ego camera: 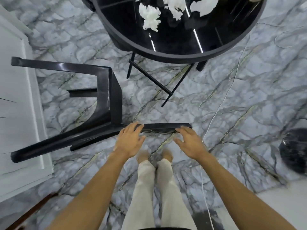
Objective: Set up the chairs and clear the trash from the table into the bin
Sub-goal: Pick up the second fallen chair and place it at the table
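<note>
A black plastic chair (106, 100) lies tipped on its side on the marbled floor, legs pointing left. Its backrest edge (159, 127) runs across just in front of me. My left hand (130, 140) rests on the left part of that edge, fingers curled over it. My right hand (191, 141) touches the right end with fingers spread. Crumpled white paper trash (150, 17) lies on the round black glass table (166, 53) at the top. A black bin (294, 150) stands at the right edge.
A white door or cabinet panel (18, 113) lines the left side, close to the chair legs. A thin white cable (221, 103) trails over the floor at right. The table's black metal legs (154, 80) stand just beyond the chair. My feet are below my hands.
</note>
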The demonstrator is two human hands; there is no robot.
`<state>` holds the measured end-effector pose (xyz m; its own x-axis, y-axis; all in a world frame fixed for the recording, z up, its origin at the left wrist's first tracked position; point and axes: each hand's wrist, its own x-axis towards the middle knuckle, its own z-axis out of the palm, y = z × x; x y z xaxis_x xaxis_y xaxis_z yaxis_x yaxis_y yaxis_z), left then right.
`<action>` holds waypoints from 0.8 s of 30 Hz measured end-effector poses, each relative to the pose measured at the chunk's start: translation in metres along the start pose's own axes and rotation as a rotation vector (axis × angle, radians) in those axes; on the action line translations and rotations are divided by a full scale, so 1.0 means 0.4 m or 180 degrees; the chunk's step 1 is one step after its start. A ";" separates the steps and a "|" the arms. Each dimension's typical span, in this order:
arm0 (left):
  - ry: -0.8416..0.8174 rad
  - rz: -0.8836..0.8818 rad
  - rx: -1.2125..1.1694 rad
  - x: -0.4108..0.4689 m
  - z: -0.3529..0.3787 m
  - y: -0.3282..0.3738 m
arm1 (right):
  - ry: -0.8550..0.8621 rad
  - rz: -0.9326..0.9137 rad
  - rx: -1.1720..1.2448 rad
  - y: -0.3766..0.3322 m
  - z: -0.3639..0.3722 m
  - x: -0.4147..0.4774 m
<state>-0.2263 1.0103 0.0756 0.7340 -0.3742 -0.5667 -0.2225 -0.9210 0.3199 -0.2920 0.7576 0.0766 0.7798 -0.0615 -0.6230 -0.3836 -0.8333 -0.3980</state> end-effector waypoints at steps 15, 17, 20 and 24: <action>-0.0064 0.0202 -0.0642 0.326 0.300 -0.033 | -0.0248 0.0041 0.0237 0.233 0.137 0.314; -0.0035 0.0254 -0.0697 0.337 0.323 -0.032 | -0.0197 0.0008 0.0414 0.253 0.150 0.325; 0.0053 0.0264 -0.0728 0.353 0.346 -0.031 | -0.0115 -0.0038 0.0635 0.279 0.168 0.348; 0.0127 0.0234 -0.0685 0.377 0.367 -0.036 | -0.0109 -0.0070 0.0747 0.302 0.173 0.379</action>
<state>-0.2067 0.9511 -0.1257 0.7465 -0.4309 -0.5069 -0.1375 -0.8454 0.5162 -0.2543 0.6859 -0.1126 0.7736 -0.0228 -0.6333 -0.4744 -0.6834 -0.5550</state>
